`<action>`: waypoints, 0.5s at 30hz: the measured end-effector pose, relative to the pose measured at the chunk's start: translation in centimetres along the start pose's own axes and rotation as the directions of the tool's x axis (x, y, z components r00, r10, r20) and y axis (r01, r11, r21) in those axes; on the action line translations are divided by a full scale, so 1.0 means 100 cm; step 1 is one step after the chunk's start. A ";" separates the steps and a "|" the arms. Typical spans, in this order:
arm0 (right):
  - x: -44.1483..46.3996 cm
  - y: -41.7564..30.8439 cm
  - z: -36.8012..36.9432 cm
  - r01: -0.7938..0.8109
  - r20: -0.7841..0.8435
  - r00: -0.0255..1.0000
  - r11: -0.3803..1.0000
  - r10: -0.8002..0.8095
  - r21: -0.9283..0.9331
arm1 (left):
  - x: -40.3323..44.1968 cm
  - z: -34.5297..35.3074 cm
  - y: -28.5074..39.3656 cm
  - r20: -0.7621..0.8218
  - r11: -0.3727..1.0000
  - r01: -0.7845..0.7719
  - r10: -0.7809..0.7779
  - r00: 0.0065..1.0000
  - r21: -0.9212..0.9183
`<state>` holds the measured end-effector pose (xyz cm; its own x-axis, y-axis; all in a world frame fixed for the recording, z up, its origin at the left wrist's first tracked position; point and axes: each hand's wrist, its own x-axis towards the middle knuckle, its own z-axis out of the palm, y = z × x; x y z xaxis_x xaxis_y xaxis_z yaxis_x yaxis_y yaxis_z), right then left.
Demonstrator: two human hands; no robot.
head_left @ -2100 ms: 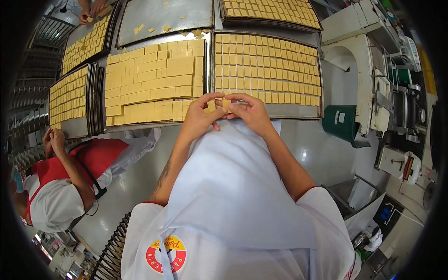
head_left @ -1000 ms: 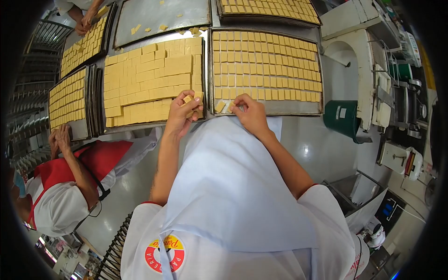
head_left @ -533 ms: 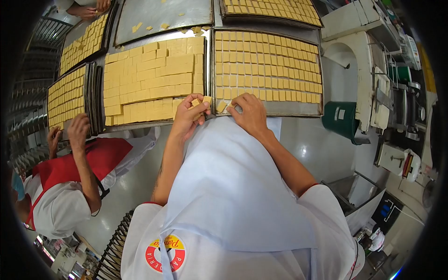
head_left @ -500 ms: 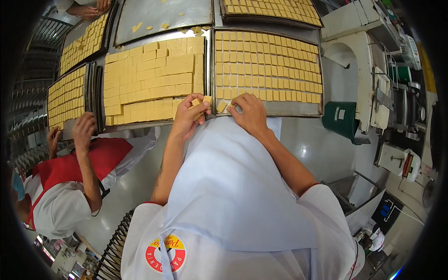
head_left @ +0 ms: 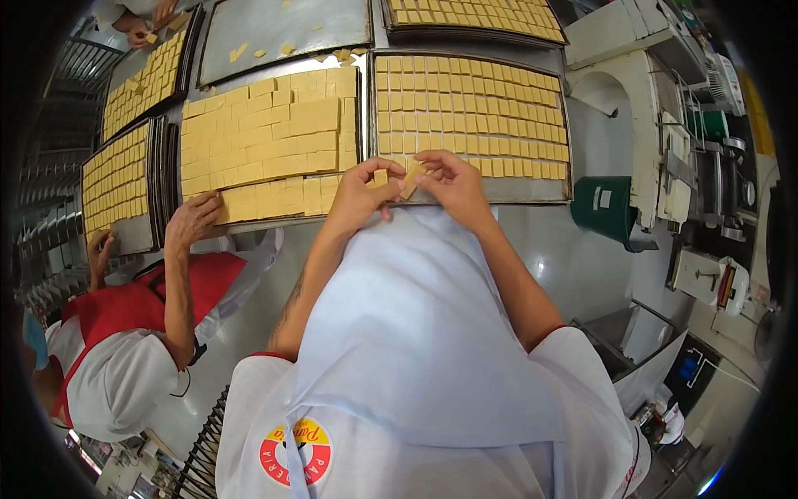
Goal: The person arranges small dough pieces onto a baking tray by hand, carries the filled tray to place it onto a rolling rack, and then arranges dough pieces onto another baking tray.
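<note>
Both my hands meet over the near left corner of a metal tray lined with rows of small rectangular yellow dough pieces. My left hand is closed, with yellow dough showing between its thumb and fingers. A tilted dough piece is pinched by my right hand, and the left fingertips reach its edge. Left of these, a second tray bears a stacked block of cut yellow dough. How many pieces my left palm holds is hidden.
A co-worker's hand touches the dough block's near left corner. Another person's hands work at the far left. A tray with dough scraps lies behind the block. A green bin stands at the right.
My left hand has moved right, toward my right hand, which has lifted a dough piece. The co-worker's hand has moved right onto the dough block.
</note>
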<state>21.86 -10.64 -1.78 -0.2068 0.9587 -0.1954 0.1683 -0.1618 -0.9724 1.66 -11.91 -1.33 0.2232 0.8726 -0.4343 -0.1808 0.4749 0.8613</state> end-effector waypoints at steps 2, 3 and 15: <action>0.001 0.014 -0.008 0.003 -0.141 0.990 0.998 -0.013 -0.068 | 0.001 0.001 0.004 -0.074 0.997 0.048 -0.052 0.996 -0.057; -0.001 0.010 -0.010 -0.053 -0.134 0.991 0.983 0.029 -0.174 | 0.001 -0.004 0.001 -0.098 0.990 0.052 -0.065 0.993 -0.134; -0.025 0.025 0.002 0.102 -0.146 0.953 0.734 -0.267 -0.672 | -0.018 -0.043 -0.002 -0.040 0.846 0.121 -0.165 0.985 -0.519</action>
<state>22.62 -13.48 -3.76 -0.1007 0.9906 0.0922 0.7496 0.1365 -0.6477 -2.84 -13.07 -1.91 0.2119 0.7861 -0.5806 -0.6229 0.5665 0.5395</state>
